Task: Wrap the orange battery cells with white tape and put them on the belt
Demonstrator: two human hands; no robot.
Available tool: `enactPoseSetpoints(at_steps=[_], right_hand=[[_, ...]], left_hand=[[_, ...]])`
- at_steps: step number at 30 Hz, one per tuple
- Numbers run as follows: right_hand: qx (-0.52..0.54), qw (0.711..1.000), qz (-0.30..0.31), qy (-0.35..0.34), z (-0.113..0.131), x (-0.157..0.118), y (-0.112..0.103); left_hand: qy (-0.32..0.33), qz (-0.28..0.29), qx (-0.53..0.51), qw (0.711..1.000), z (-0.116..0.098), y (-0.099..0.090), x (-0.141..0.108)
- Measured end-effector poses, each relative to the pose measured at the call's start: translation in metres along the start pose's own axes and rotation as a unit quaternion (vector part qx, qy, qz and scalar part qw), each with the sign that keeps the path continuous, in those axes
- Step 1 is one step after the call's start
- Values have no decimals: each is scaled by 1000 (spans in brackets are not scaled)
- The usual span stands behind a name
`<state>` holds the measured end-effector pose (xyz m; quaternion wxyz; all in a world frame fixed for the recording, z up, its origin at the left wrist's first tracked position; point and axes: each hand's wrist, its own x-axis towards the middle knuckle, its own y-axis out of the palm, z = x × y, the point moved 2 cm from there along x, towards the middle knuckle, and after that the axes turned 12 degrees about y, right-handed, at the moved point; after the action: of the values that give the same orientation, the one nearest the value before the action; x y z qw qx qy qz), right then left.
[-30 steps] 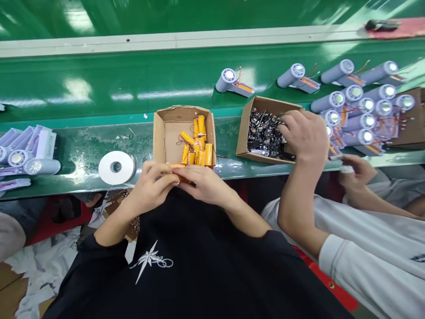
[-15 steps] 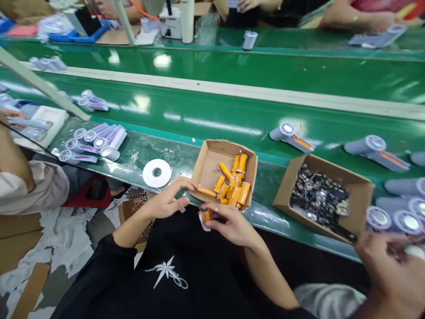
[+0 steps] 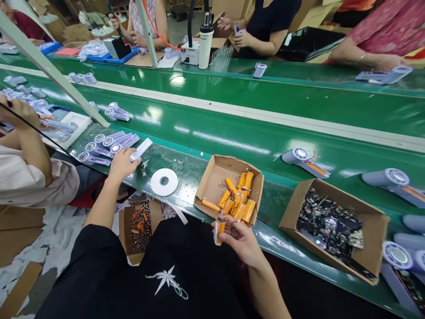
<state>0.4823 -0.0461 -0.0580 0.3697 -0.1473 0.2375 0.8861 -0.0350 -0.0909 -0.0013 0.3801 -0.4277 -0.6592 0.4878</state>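
Orange cylindrical cell with white backing [image 3: 219,232]: in right hand, roughly upright, just off the near edge of the glossy green bench [image 3: 186,170].
Cell handling: probably dense for its size, rigid body; smooth wrap could slip. Leads, if any, would be the fragile bit; can't see them here.
Cell hold: best mid-barrel, light pinch, off the ends and white layer.
Right hand [image 3: 244,241]: thumb and fingers closed around the cell, palm partly open.
Left hand [image 3: 122,166]: reaching out, thumb and fingers partly closed on the housing; can't tell if it's lifted.
Pale lavender plastic housing [image 3: 143,149]: looks light, stiff, slick; take by the long sides.
Open brown cardboard box [image 3: 214,176]: just beyond right hand, holds loose orange cells [image 3: 248,210].
White tape roll [image 3: 156,182]: flat, left of box.
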Motion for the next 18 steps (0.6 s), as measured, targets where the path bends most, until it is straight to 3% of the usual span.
enactPoseSetpoints(at_steps=[3,10,18], right_hand=[[-25,1000,5,16,0,1,1],[-67,995,15,67,-5,0,0],[-65,995,14,76,-6,2,-1]], left_hand=[[20,46,-54,997,0,9,15],[64,67,-14,996,-15,39,22],[56,39,27,997,23,18,61]])
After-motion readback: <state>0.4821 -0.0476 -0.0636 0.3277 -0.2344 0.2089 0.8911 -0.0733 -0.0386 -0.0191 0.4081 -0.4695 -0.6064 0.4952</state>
